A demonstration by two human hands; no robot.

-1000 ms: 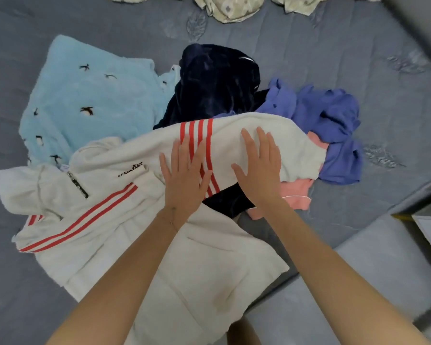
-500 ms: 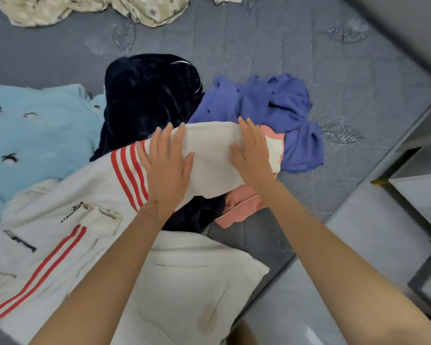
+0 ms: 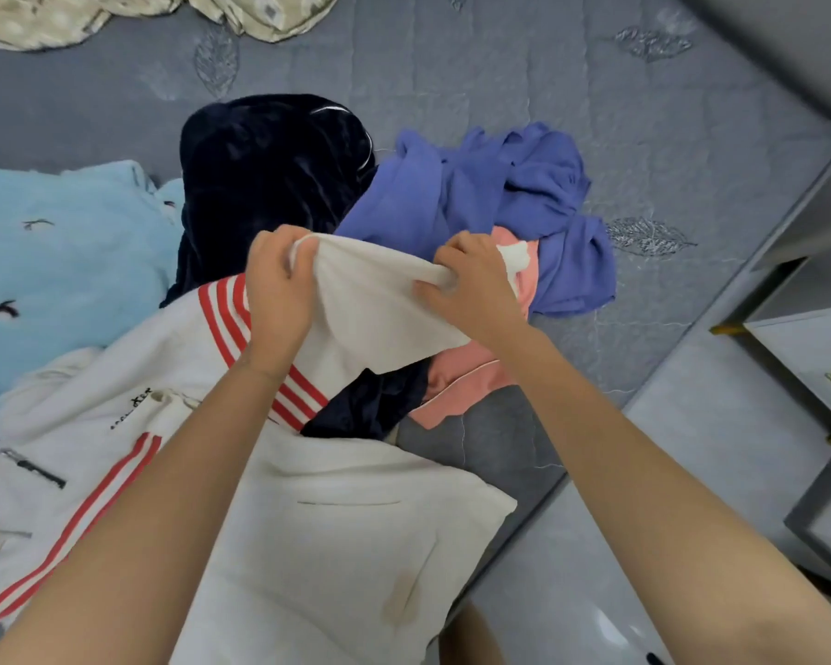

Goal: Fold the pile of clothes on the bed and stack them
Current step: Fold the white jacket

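Holding up a sleeve (image 3: pixel 375 300) mid-frame.
Grips its top fold in the left hand (image 3: pixel 274 290), fingers curled round it, and pinches the cuff end in the right hand (image 3: pixel 471 285), above a navy top (image 3: pixel 269 170), pink top (image 3: pixel 466 376) and purple top (image 3: pixel 476 194), with the jacket (image 3: pixel 332 544) spread lower left on the bed (image 3: pixel 500 64).

Grey quilted bed (image 3: pixel 500 64) with embroidered leaf motifs; pale glossy floor (image 3: pixel 692 472) at right; white cabinet (image 3: pixel 807 348) with gold trim; cream patterned bedding (image 3: pixel 260 12) at top edge.
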